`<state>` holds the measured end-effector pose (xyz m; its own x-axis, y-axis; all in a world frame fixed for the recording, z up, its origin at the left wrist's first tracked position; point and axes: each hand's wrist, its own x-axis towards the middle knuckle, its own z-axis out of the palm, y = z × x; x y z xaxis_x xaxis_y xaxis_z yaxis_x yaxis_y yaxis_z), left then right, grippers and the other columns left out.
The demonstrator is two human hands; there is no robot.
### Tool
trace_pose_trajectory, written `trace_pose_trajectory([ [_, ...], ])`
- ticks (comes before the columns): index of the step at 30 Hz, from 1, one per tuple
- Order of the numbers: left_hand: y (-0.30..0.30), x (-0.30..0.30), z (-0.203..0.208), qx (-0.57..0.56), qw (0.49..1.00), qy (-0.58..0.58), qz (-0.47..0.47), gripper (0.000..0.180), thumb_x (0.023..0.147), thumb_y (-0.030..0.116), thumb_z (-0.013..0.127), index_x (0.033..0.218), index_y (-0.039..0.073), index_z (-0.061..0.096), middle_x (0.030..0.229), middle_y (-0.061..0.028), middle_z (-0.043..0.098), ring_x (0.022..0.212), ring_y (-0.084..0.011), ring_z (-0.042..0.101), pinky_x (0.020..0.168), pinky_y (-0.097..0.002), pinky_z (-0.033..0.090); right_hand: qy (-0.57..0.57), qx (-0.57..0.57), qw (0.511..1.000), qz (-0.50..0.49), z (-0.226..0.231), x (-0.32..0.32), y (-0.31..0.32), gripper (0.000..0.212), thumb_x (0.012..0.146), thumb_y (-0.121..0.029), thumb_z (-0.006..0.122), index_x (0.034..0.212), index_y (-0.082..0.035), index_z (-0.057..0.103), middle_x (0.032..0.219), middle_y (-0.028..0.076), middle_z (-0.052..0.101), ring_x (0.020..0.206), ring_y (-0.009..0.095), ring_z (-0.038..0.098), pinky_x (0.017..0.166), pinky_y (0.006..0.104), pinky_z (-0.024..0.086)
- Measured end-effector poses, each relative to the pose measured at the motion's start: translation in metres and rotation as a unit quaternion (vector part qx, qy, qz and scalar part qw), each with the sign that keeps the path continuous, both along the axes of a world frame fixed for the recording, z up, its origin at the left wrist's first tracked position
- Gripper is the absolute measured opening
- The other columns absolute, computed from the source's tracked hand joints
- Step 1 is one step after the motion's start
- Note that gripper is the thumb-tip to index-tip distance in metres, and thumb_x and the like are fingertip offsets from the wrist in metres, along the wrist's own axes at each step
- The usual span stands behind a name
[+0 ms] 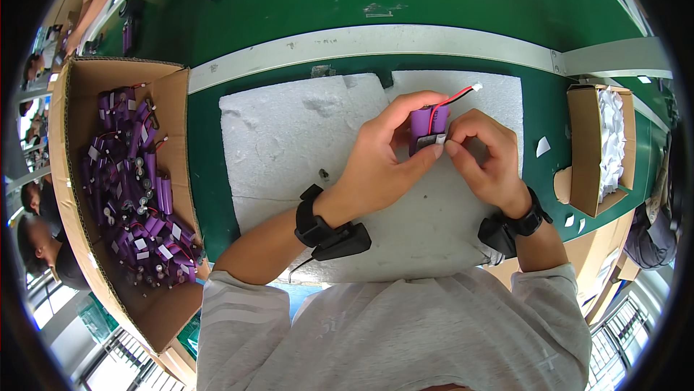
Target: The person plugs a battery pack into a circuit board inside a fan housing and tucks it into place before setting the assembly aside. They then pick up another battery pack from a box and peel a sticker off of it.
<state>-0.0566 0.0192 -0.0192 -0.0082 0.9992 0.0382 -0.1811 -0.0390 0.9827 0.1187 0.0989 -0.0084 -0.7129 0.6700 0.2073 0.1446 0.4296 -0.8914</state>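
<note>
A: Where are you keeping the pack [428, 122]?

B: You are holding it above the foam [293, 138], in front of your chest. Your left hand [383, 149] is gripping it, the thumb pressing low on the near side and the fingers wrapping the far side.

A: And what is your right hand [491, 152] doing?

B: It is hovering at the pack's right edge, thumb and forefinger curling toward each other with little gap. I cannot tell whether those tips are pinching anything.

A: What are you showing on the pack itself?

B: A dark strip [431, 141] is crossing its lower part, and its pale end is facing your right fingertips. Red and black wires [455, 95] are running up the purple face and leaning out to the right, ending in a white plug [477, 87].

A: What are you wearing at the wrists?

B: You are wearing a black band on the left [311, 219] and another on the right [531, 217].

A: What is standing around you?

B: On your left, a big carton [159, 79] is holding a jumbled pile of purple packs [141, 196]. On your right, a smaller box [585, 152] is holding white slips [611, 142]. One white scrap [543, 147] is lying on the green bench [325, 4] between foam and box. Beyond the foam, a pale rail [376, 40] is crossing the bench.
</note>
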Motion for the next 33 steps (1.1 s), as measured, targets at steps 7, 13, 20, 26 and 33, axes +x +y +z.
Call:
trace_pose_trajectory([
  [7, -0.0004, 0.0001, -0.0017, 0.01, 1.0, 0.009, 0.001, 0.052, 0.083, -0.007, 0.064, 0.13, 0.003, 0.044, 0.122, -0.0114, 0.056, 0.11, -0.0173, 0.057, 0.096, -0.0336, 0.047, 0.019, -0.07, 0.997, -0.018, 0.001, -0.002, -0.0042, 0.013, 0.081, 0.004, 0.061, 0.093, 0.0, 0.055, 0.082, 0.008, 0.058, 0.072, 0.013, 0.056, 0.064, 0.0243, 0.046],
  [13, -0.0003, 0.0003, -0.0019, 0.01, 1.0, 0.007, 0.002, 0.052, 0.083, -0.007, 0.064, 0.129, 0.004, 0.045, 0.121, -0.0106, 0.057, 0.11, -0.017, 0.057, 0.095, -0.0333, 0.047, 0.003, -0.025, 1.0, 0.009, -0.0003, -0.0002, -0.0004, 0.018, 0.083, 0.003, 0.062, 0.099, 0.0, 0.054, 0.083, 0.007, 0.058, 0.071, 0.012, 0.056, 0.062, 0.0234, 0.045],
  [20, -0.0004, 0.0003, 0.0009, 0.012, 1.0, 0.015, 0.0, 0.051, 0.083, -0.008, 0.064, 0.129, 0.004, 0.045, 0.119, -0.0099, 0.057, 0.108, -0.0167, 0.057, 0.094, -0.0326, 0.047, 0.007, -0.037, 0.999, 0.004, -0.0007, -0.0007, -0.0016, 0.019, 0.083, 0.003, 0.062, 0.1, 0.0, 0.055, 0.083, 0.007, 0.057, 0.071, 0.012, 0.056, 0.062, 0.0235, 0.045],
  [26, -0.0002, 0.0004, -0.0005, 0.017, 1.0, 0.006, -0.002, 0.052, 0.083, -0.007, 0.064, 0.13, 0.004, 0.045, 0.119, -0.01, 0.056, 0.109, -0.017, 0.056, 0.095, -0.0325, 0.047, 0.045, 0.02, 0.999, 0.004, -0.0017, -0.0036, 0.0018, 0.023, 0.078, 0.008, 0.065, 0.097, -0.002, 0.06, 0.085, 0.008, 0.062, 0.068, 0.015, 0.061, 0.059, 0.0252, 0.049],
  [33, -0.0002, -0.0002, -0.0031, 0.019, 1.0, -0.006, -0.008, 0.052, 0.084, -0.007, 0.063, 0.131, 0.004, 0.043, 0.12, -0.0111, 0.056, 0.11, -0.0176, 0.056, 0.095, -0.0333, 0.046, 0.04, 0.034, 0.999, 0.009, -0.001, -0.0035, 0.0022, 0.022, 0.077, 0.008, 0.066, 0.096, -0.002, 0.061, 0.087, 0.009, 0.062, 0.07, 0.015, 0.062, 0.058, 0.025, 0.05],
])
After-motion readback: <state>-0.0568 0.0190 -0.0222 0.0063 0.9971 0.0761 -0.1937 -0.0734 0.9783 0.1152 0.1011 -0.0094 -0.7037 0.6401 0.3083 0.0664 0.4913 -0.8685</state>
